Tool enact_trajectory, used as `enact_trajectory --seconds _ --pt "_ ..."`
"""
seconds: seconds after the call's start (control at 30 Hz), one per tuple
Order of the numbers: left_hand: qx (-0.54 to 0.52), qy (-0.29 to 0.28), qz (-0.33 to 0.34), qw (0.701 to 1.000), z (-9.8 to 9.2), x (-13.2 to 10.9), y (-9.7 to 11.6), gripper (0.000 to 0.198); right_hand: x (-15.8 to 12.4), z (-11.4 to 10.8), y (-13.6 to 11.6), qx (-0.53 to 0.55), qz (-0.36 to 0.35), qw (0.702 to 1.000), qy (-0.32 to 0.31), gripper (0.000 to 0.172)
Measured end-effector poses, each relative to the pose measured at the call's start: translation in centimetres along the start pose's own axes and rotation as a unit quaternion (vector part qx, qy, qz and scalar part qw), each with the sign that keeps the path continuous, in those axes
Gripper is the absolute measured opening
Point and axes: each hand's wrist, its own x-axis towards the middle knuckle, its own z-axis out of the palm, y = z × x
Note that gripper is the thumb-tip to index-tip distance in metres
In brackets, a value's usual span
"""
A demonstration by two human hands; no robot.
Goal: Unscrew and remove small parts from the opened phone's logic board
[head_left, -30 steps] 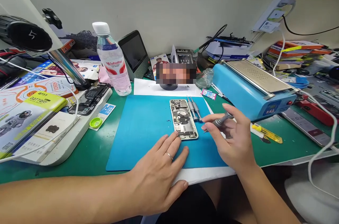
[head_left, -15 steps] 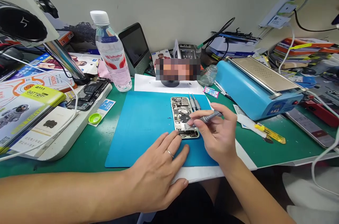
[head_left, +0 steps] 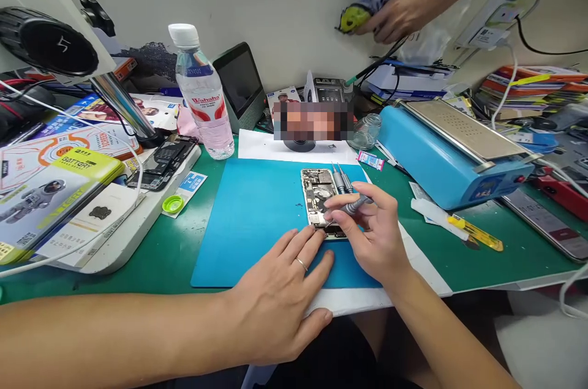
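Note:
An opened smartphone (head_left: 320,193) with its inner parts bare lies on a blue work mat (head_left: 257,205). My left hand (head_left: 289,291), a ring on one finger, lies stretched out with its fingertips at the phone's lower left edge. In my right hand (head_left: 374,236) is a grey precision screwdriver (head_left: 357,204), held like a pen, its tip pointing down at the lower part of the phone. The exact spot under the tip is too small to make out. More screwdrivers (head_left: 342,181) lie along the phone's right side.
A water bottle (head_left: 204,101) stands behind the mat. To the right are a blue heating machine (head_left: 441,156) and a yellow cutter knife (head_left: 475,233). Boxes, including a battery box (head_left: 50,205), pile up at left. Another person's hand (head_left: 399,15) holds a yellow-green object in plastic above the back.
Another person's arm has come in at the upper right with the yellow-green object. My view has shifted slightly left. My screwdriver tip has moved a little lower on the phone.

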Motion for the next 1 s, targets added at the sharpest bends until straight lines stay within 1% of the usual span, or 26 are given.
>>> enact_trajectory --seconds 0.3,0.53,0.73,1.0 --pt "-0.001 0.006 0.004 1.000 -0.27 0.15 -0.08 0.065 0.29 0.15 0.00 -0.016 -0.002 1.000 -0.003 0.050" --pt "-0.004 0.017 0.006 1.000 0.06 0.14 0.04 0.067 0.21 0.20 -0.12 -0.028 -0.023 0.999 -0.012 0.051" --pt "0.002 0.015 0.006 1.000 -0.30 0.18 -0.01 0.066 0.17 0.27 -0.07 -0.032 -0.011 0.999 -0.008 0.051" --pt "0.011 0.029 0.011 0.999 -0.36 0.15 -0.02 0.066 0.18 0.15 -0.18 -0.017 -0.018 0.999 -0.028 0.049"
